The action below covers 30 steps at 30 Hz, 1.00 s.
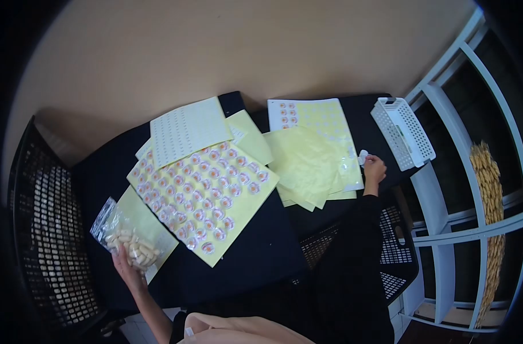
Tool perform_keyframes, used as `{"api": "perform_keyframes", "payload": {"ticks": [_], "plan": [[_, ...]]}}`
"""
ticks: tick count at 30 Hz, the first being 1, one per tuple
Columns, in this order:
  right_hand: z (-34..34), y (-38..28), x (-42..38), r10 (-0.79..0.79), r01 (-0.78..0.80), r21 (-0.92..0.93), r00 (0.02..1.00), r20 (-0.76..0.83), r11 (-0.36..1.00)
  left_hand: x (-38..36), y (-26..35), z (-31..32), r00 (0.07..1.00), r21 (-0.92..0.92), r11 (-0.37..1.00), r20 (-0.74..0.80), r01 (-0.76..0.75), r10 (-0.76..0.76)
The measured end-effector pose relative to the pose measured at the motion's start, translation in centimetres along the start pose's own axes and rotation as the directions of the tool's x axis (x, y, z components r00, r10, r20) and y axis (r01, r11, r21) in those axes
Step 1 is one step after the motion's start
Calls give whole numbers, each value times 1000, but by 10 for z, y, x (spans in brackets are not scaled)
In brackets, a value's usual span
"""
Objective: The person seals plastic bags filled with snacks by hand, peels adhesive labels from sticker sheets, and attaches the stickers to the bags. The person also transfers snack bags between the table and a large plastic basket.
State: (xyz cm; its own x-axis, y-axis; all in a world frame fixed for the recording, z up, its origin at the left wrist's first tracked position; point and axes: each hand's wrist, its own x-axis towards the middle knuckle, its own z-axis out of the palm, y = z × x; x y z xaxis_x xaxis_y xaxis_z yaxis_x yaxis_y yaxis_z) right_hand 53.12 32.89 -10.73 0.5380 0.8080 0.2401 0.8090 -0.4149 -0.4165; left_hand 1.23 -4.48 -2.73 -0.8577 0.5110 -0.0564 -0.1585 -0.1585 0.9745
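Note:
My left hand point(125, 265) is closed on the lower left edge of a clear plastic bag point(132, 245) with several beige, rod-shaped pieces inside. Under the bag lies a pale yellow sheet point(161, 238). Beside it, a large sticker sheet point(215, 195) carries rows of round orange-and-white stickers. Over on the right, my right hand point(375, 168) has its fingers pressed together at a small white piece point(363, 156), next to the edge of a partly used sticker sheet point(336, 114). Crumpled yellow backing sheets point(304, 163) overlap that sheet.
A white perforated basket point(402, 132) sits at the right end of the dark table point(244, 281). Black crates stand at the left point(57, 229) and below the table's right side point(396, 252). A pale shelf rack point(442, 218) with a dried straw bundle point(488, 229) is far right.

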Motion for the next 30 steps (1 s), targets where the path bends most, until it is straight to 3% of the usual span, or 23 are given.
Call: {"api": "perform_keyframes", "payload": {"ticks": [1,3,5,7,9,10,12,13,14,17,20,23,27,29,30], "plan": [[-3,-4,-2,-37,34,-171,999,-17,985,2,-1,-4,1000,16,1000,5,-1,1],[-5,-3,0,-56,65,-182,997,54,981,3,-2,-1,999,86,996,10,-36,35],[-16,-6,1,-35,54,-110,986,164,992,7,-4,0,998,18,1000,69,-6,4],[-25,-12,-1,-59,86,-226,990,125,970,11,-5,-1,997,-24,998,64,55,-53],[-40,-32,-26,-131,135,-150,991,35,979,16,-8,-1,992,-110,988,71,109,-102],[-46,-44,-40,-267,266,-26,963,-41,964,19,-11,-4,983,-143,978,126,149,-131],[-57,-73,-75,-479,501,295,865,-146,814,25,-18,-8,966,-170,959,163,228,-201],[-63,-91,-95,-615,631,353,769,-172,691,28,-26,-10,966,-171,958,158,230,-204],[-73,-111,-121,-670,639,483,730,-134,599,32,-34,-13,951,-180,945,200,274,-238],[-97,-155,-193,-773,564,651,632,55,508,34,-33,-11,932,-131,943,244,307,-270],[-114,-175,-249,-867,510,742,460,191,434,31,-28,-9,928,-271,901,254,337,-271],[-133,-183,-297,-876,542,690,341,340,479,25,-26,-8,943,-191,946,259,262,-209],[-123,-171,-323,-833,508,664,401,380,548,19,-21,-4,949,-229,943,257,243,-182],[-118,-166,-326,-776,480,641,547,315,599,17,-20,-4,947,-258,928,247,270,-206],[-117,-163,-327,-776,483,639,545,316,599,16,-21,-4,945,-262,928,262,264,-194]]}}
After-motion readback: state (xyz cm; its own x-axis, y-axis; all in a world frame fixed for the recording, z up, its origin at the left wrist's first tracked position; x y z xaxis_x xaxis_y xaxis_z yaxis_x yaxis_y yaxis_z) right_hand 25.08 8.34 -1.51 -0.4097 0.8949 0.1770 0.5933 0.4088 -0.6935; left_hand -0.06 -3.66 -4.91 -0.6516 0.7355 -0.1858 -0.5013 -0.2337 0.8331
